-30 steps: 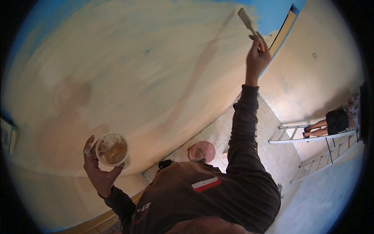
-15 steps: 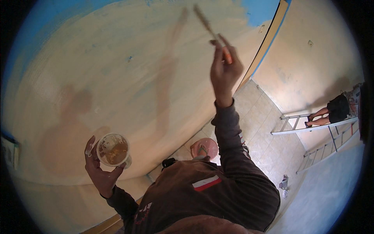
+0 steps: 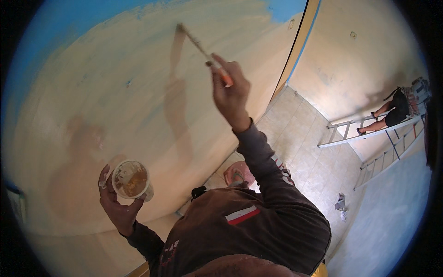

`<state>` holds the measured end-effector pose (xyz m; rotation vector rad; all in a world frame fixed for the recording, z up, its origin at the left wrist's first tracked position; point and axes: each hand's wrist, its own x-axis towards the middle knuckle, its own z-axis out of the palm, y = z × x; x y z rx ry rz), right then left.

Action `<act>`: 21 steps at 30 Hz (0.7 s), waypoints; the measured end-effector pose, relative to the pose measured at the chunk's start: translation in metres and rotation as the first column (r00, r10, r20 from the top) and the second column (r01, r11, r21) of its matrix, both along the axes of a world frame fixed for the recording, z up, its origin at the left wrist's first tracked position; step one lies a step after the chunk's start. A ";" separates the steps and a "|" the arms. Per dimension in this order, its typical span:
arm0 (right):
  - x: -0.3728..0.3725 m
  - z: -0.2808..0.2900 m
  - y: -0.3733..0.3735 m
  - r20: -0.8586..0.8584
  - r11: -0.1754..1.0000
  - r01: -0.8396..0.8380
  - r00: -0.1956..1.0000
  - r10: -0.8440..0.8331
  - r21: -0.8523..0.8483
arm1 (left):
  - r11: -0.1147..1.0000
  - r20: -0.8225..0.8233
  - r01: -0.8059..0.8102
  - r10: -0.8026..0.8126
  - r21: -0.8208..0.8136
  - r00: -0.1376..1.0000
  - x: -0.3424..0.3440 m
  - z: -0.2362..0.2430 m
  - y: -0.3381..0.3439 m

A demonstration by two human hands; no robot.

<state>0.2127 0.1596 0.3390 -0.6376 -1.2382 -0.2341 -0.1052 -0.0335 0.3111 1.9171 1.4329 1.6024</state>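
Observation:
My left hand (image 3: pixel 118 208) is closed around a white plastic tub (image 3: pixel 151 188), low in front of the wall. Inside the tub sits tan paint (image 3: pixel 136 181), with smears up its inner side. Raised high, my right hand (image 3: pixel 233 91) grips a paintbrush (image 3: pixel 197 45) by its orange handle. The bristle end points up and left and meets its own shadow at the wall (image 3: pixel 138 111), so it appears to touch there. Cream paint covers most of this wall in streaks, and blue shows along its top.
A corner trim (image 3: pixel 293 55) edges the wall. At right, another person (image 3: pixel 398 110) stands on a metal stepladder (image 3: pixel 341 142). Small crumpled items (image 3: pixel 340 203) lie on the tiled floor (image 3: pixel 295 124). A pink round stool or pad (image 3: pixel 248 174) is under my foot.
My right hand has swung left and slightly down with the paintbrush, bringing its bristles to the wall. The left hand still holds the tub in nearly the same place.

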 end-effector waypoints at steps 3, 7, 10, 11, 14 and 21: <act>0.040 0.007 0.023 -0.106 0.987 0.144 0.983 -0.152 -0.072 | 1.000 -0.018 -0.011 0.011 -0.006 1.000 0.000 0.002 0.005; 0.074 0.020 0.083 -0.028 0.925 0.379 0.925 -0.379 -0.017 | 0.999 -0.010 -0.025 0.025 -0.031 1.000 0.009 0.013 0.004; 0.036 0.017 0.074 0.075 0.931 0.365 0.928 -0.364 0.010 | 0.999 0.017 -0.007 0.008 -0.049 1.000 0.010 0.015 0.006; 0.020 0.015 0.056 0.115 0.945 0.327 0.939 -0.324 -0.006 | 1.000 0.007 0.007 -0.006 -0.029 1.000 0.009 0.015 0.008; -0.014 0.020 0.001 0.079 0.998 0.033 0.996 -0.037 0.054 | 1.000 -0.015 0.017 -0.017 0.015 1.000 0.005 0.013 0.010; -0.040 0.060 -0.019 0.027 0.678 -0.696 0.693 0.720 -0.236 | 0.998 -0.032 0.007 -0.009 -0.055 0.999 0.011 0.026 0.004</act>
